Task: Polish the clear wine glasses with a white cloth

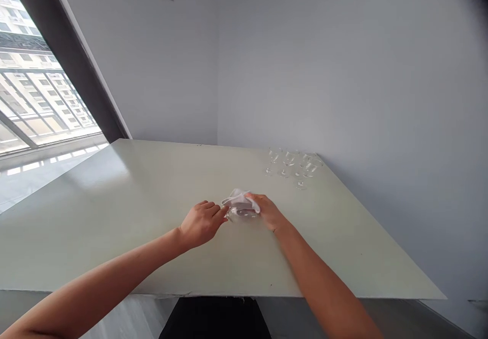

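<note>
A clear glass lies tilted on the pale tabletop, close to the middle of the table. A crumpled white cloth covers its upper part and partly hides it. My right hand presses on the cloth and grips it against the glass. My left hand reaches in from the left, its fingertips touching the side of the glass. Exactly how the left fingers hold the glass is hard to see.
Several clear stemmed glasses stand together near the table's far right corner. The table's back edges meet pale walls. A large window shows buildings at the left. Dark clothing shows below the near table edge.
</note>
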Motion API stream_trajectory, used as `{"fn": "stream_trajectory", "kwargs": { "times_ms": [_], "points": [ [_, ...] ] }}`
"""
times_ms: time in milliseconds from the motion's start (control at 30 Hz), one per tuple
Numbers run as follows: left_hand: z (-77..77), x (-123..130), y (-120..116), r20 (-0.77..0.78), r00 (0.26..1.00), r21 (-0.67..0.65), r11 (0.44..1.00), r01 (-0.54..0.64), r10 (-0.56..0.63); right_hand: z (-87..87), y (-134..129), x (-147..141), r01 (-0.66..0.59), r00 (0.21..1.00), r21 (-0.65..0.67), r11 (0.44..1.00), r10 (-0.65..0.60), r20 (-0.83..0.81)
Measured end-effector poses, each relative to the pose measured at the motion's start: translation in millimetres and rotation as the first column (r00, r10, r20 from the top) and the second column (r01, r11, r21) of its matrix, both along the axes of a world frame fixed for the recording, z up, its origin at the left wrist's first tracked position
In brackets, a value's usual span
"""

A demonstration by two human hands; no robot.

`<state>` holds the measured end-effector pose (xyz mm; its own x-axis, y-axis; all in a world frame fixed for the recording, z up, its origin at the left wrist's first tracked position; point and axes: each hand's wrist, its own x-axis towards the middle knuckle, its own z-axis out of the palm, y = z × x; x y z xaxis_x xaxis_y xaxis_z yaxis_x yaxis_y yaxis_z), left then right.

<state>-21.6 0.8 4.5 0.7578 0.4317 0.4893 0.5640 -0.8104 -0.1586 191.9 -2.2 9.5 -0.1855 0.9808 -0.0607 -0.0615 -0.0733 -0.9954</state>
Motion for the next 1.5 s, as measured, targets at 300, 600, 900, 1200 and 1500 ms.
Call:
{"fn": "stream_trajectory", "kwargs": {
  "times_ms": [300, 600, 900, 1200, 1500],
  "points": [
    [14.4, 40, 9, 0.227, 0.954, -0.152, 0.975, -0.162, 0.194, 3.4, 2, -10, 0.161, 0.769, -0.077, 0.984, -0.173, -0.616],
    [17.8, 63, 21, 0.216, 0.931, -0.176, 0.949, -0.261, 0.296, -0.3, -11, -26, 0.166, 0.811, 0.007, 0.986, -0.133, -0.569],
    [7.3, 93, 3, 0.313, 0.934, -0.081, 0.984, -0.156, 0.174, -2.4, -19, -33, 0.247, 0.85, 0.019, 0.969, -0.207, -0.484],
    [44.7, 49, 16, 0.452, 0.829, -0.77, 0.614, 0.175, 0.33, -7.5, -11, -22, 0.086, 0.853, -0.084, 0.993, -0.116, -0.508],
    [19.2, 43, 22, 0.641, 0.622, -0.541, -0.311, 0.782, 0.449, -19.2, -22, -31, -0.297, 0.767, -0.202, 0.933, 0.108, -0.633]
  ]
}}
